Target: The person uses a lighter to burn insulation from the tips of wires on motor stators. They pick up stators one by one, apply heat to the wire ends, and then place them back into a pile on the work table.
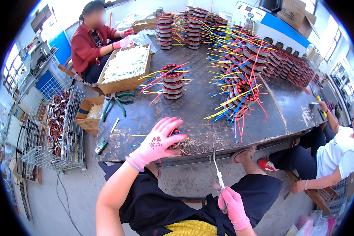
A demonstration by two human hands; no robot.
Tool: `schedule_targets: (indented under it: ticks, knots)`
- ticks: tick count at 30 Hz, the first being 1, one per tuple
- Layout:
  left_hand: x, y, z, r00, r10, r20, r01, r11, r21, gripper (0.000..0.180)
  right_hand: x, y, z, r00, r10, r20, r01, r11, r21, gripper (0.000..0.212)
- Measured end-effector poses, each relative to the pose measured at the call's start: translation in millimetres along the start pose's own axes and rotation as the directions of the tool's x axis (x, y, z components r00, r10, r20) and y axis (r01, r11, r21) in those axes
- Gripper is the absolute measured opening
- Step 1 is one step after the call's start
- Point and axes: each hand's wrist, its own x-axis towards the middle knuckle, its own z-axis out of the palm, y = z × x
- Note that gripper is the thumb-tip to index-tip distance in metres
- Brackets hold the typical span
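My left hand point(159, 139), in a pink glove, reaches over the near edge of the table, its fingers curved around a wound motor stator point(176, 133). The hand covers most of that stator; a yellow, a blue and a red wire poke out around it. Low in front of my lap, my right hand point(234, 208), also pink-gloved, is closed on a slim metal tool point(219, 177) with a white section along its shaft. Its thin tip points up toward the table edge, apart from the stator. Beyond my left hand stands a short stack of stators point(172, 82) with coloured leads.
Green-handled pliers point(124, 98), a white strip point(114, 125) and a small dark green item point(101, 145) lie left. A carton point(106, 83) holds white strips; a wire basket point(80, 135) holds wound parts. Tall stator stacks point(255, 57) fill the right. Co-workers point(82, 45) sit left and right point(334, 157).
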Motion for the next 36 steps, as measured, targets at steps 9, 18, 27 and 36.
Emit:
schedule_targets:
  ticks: [9, 18, 27, 36]
  knots:
    - [1.3, 16.4, 25.2, 0.987, 0.159, 0.037, -0.163, 0.976, 0.142, 0.048, -4.1, 0.5, -7.6, 1.0, -0.015, -0.015, 0.015, 0.999, 0.033, 0.037]
    - [1.5, 17.5, 34.2, 0.956, 0.208, 0.209, -0.261, 0.926, 0.273, 0.027, -2.5, 6.2, -12.9, 0.998, -0.059, -0.02, 0.06, 0.998, 0.018, 0.042]
    - [3.0, 18.6, 23.5, 0.99, 0.142, 0.004, -0.14, 0.97, 0.197, 0.057, -2.1, 5.5, -8.9, 1.0, -0.009, 0.003, 0.009, 0.997, 0.079, 0.04]
    - [-20.7, 4.0, -1.3, 0.871, -0.476, 0.123, 0.463, 0.878, 0.123, 0.104, 2.8, 3.2, -6.4, 0.999, 0.031, 0.014, -0.031, 1.0, 0.001, 0.04]
